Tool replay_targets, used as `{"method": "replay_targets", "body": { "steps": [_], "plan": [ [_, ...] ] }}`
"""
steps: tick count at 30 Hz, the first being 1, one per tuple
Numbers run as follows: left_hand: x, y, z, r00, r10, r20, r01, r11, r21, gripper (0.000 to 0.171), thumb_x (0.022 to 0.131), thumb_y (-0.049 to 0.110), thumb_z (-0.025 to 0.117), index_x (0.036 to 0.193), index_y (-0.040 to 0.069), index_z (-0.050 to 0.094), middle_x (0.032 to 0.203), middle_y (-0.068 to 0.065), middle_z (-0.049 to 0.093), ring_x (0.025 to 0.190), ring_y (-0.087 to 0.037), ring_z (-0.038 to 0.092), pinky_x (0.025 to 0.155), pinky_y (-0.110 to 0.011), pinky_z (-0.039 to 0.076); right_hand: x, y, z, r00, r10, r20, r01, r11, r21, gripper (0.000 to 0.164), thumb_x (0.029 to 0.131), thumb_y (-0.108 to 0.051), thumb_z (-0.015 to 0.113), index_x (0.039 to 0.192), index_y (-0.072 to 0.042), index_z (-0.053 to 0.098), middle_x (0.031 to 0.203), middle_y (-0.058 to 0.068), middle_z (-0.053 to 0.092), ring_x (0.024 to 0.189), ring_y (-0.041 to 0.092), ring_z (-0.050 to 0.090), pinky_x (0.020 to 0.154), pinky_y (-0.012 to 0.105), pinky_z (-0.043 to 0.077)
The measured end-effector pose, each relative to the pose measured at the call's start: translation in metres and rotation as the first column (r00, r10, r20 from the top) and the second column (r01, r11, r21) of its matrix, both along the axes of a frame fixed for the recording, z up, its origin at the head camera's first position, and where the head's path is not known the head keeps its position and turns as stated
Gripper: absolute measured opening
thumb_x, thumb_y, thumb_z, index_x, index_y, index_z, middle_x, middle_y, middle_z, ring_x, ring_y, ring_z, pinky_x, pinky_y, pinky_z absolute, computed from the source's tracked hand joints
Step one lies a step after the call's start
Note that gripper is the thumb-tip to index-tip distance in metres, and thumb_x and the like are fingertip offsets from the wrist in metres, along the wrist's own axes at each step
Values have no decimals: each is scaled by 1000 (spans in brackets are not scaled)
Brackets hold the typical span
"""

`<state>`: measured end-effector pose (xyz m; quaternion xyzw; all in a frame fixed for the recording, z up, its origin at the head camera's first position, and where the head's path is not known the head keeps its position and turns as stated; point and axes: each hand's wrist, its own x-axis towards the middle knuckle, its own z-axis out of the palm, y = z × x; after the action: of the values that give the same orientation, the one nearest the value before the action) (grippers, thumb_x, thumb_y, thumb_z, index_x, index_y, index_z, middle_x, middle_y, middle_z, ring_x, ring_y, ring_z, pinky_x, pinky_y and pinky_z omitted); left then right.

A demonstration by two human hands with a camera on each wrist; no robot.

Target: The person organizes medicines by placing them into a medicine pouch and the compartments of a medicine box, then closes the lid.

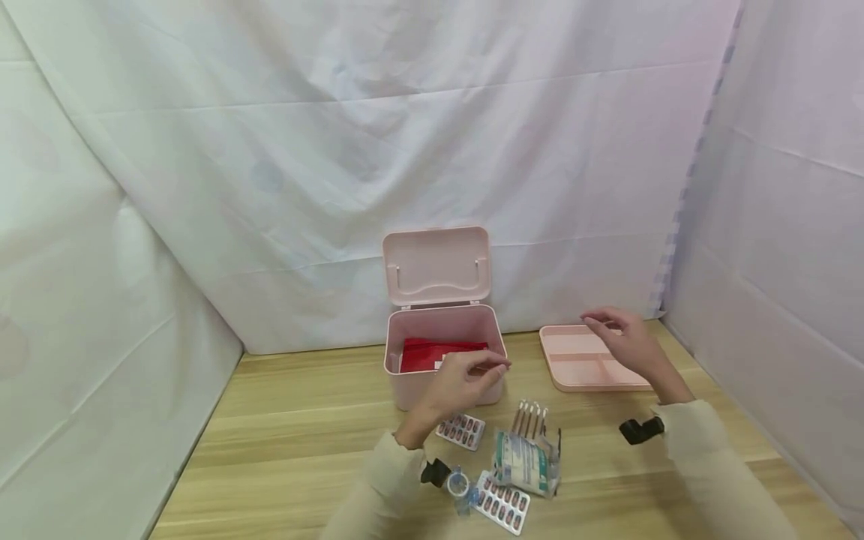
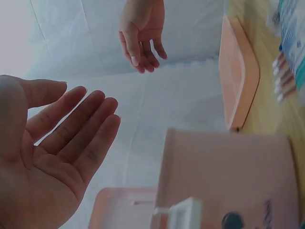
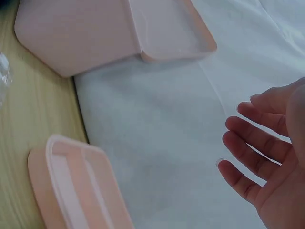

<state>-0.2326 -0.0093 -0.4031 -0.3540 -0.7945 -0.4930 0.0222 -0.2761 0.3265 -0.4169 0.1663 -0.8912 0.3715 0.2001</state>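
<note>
My left hand hovers over the front of a pink box, its fingers relaxed and nothing in them. A red pouch lies inside the box, whose lid stands raised at the back. Over on the right, my right hand is above a pink divided tray, also holding nothing. In the left wrist view both hands show loosely bent fingers apart from any object. The right wrist view shows the right hand's fingers in the air, with the tray below and to the left.
Blister packs of capsules lie on the wooden table. Near them are cotton swabs, a teal and white packet and a small clear item. White cloth hangs behind and at both sides.
</note>
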Motion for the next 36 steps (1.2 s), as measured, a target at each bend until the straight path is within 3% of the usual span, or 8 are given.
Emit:
{"method": "replay_targets", "body": {
  "steps": [8, 15, 17, 21, 24, 28, 32, 36],
  "plan": [
    [0, 28, -27, 983, -45, 178, 43, 999, 18, 20, 98, 22, 63, 113, 12, 73, 109, 2, 73, 95, -2, 67, 85, -19, 53, 7, 45, -20, 989, -125, 85, 131, 989, -63, 33, 102, -28, 57, 117, -1, 69, 109, 18, 70, 88, -16, 52, 71, 13, 45],
    [-11, 52, -46, 947, 5, 321, -24, 998, 53, 24, 98, 24, 63, 116, 11, 72, 110, 2, 72, 97, -5, 67, 86, -22, 54, 11, 75, -36, 937, -290, 194, 315, 942, -113, 43, 102, -38, 54, 116, 0, 68, 98, -17, 65, 84, -12, 50, 69, 17, 43],
    [-13, 58, -50, 923, 46, 382, -71, 996, 52, 25, 98, 27, 63, 117, 14, 71, 110, 5, 72, 100, -7, 67, 90, -26, 54, 10, 81, -41, 904, -356, 235, 391, 912, -125, 48, 101, -43, 53, 117, 1, 68, 103, -11, 66, 86, -12, 47, 71, 19, 41],
    [-17, 71, -60, 843, 98, 529, -159, 985, 72, 28, 98, 29, 63, 122, 16, 68, 110, 6, 69, 107, -13, 65, 98, -37, 51, 9, 91, -52, 845, -441, 302, 500, 852, -155, 57, 99, -47, 53, 121, 4, 65, 105, -5, 65, 88, -9, 44, 73, 20, 38],
    [-22, 85, -66, 787, 98, 609, -204, 973, 107, 36, 97, 27, 64, 130, 12, 62, 114, 2, 68, 112, -19, 63, 101, -43, 49, 8, 99, -62, 828, -445, 341, 525, 828, -195, 59, 100, -46, 52, 125, 6, 62, 92, -21, 59, 85, -3, 46, 71, 21, 39],
    [-26, 102, -70, 735, 97, 671, -261, 954, 147, 55, 94, 25, 67, 141, 2, 50, 131, -11, 61, 125, -29, 56, 106, -48, 44, 6, 106, -76, 820, -419, 391, 527, 818, -230, 57, 101, -43, 51, 131, 4, 58, 91, -30, 51, 86, -2, 47, 72, 21, 40],
    [-28, 115, -75, 686, 123, 717, -320, 936, 146, 68, 90, 29, 71, 146, 1, 43, 143, -14, 52, 134, -35, 47, 110, -51, 39, 6, 107, -86, 821, -378, 428, 500, 839, -217, 55, 103, -38, 47, 138, 3, 52, 115, -4, 65, 88, -9, 45, 71, 13, 42],
    [-31, 123, -82, 654, 135, 745, -347, 928, 136, 71, 90, 30, 71, 148, 1, 41, 149, -16, 46, 139, -35, 42, 114, -51, 33, 5, 102, -92, 802, -263, 537, 489, 804, -337, 60, 103, -37, 46, 149, 0, 38, 147, 23, 43, 99, -4, 48, 73, 11, 43]
  ]
}}
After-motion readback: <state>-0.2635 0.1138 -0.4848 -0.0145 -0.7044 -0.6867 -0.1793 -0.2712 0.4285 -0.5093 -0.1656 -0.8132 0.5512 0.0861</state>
